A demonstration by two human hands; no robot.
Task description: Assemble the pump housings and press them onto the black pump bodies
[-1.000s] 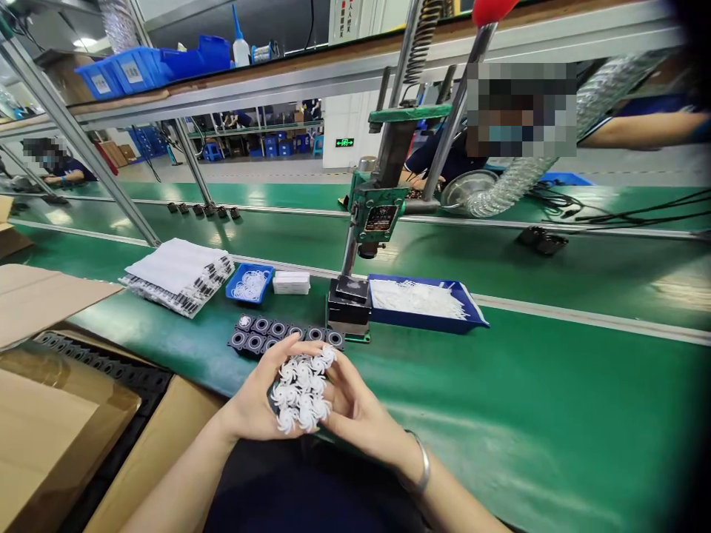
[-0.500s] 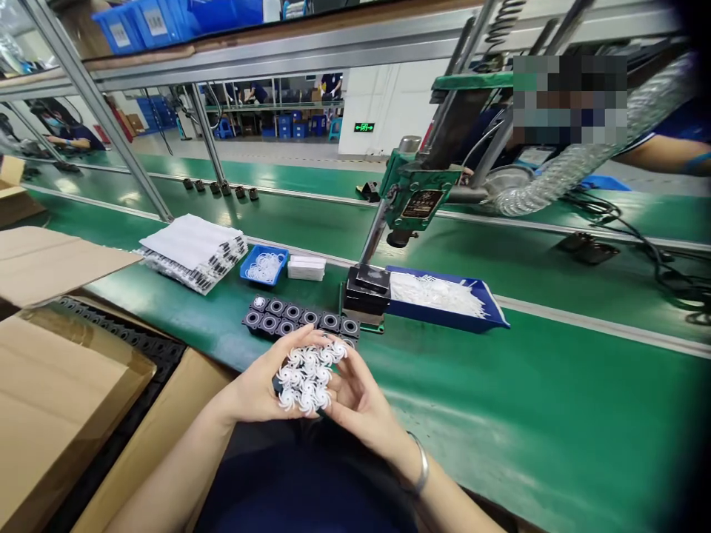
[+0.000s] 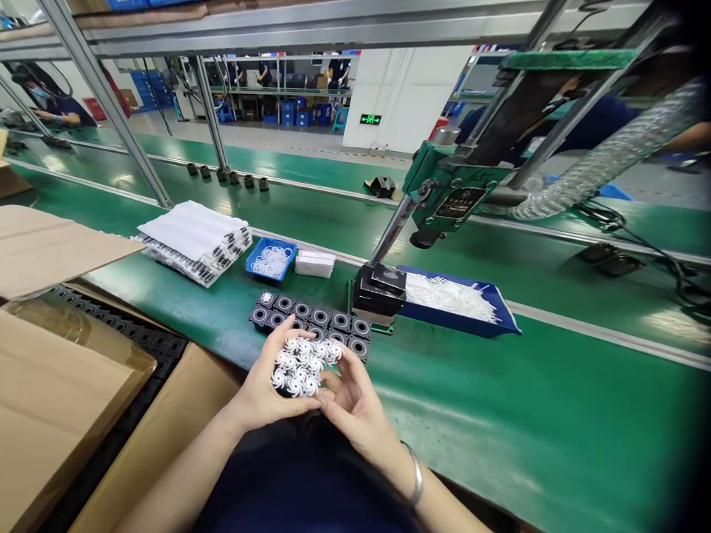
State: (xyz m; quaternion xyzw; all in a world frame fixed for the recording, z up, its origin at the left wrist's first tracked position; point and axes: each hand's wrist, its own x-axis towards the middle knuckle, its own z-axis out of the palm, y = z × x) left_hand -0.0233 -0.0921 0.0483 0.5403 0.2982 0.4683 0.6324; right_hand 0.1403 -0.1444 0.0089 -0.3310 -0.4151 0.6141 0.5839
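Note:
Several white pinwheel-shaped fan impellers (image 3: 300,366) sit packed side by side between my hands, above the bench's near edge. My left hand (image 3: 264,385) is closed around their left side, thumb below and fingers above. My right hand (image 3: 355,400) grips the cluster's right side with curled fingers, its thumb at the lower corner. Whatever lies under the impellers is mostly hidden; a dark edge shows. Just beyond my hands, black square housings with round rings (image 3: 319,317) lie in rows on the green bench (image 3: 472,414). One white impeller (image 3: 267,298) rests in the far left housing.
A green hand press (image 3: 444,196) stands ahead right, beside a blue tray (image 3: 511,326) of white parts. Further left are a small blue bin (image 3: 289,248) of white rings, white blocks (image 3: 315,263) and stacked white sheets (image 3: 194,229). An opened carton (image 3: 72,400) fills the near left.
My view has shifted slightly, so the press and tray appear further right. The impellers have tilted a little in my hands, and more of the black housings shows beyond them.

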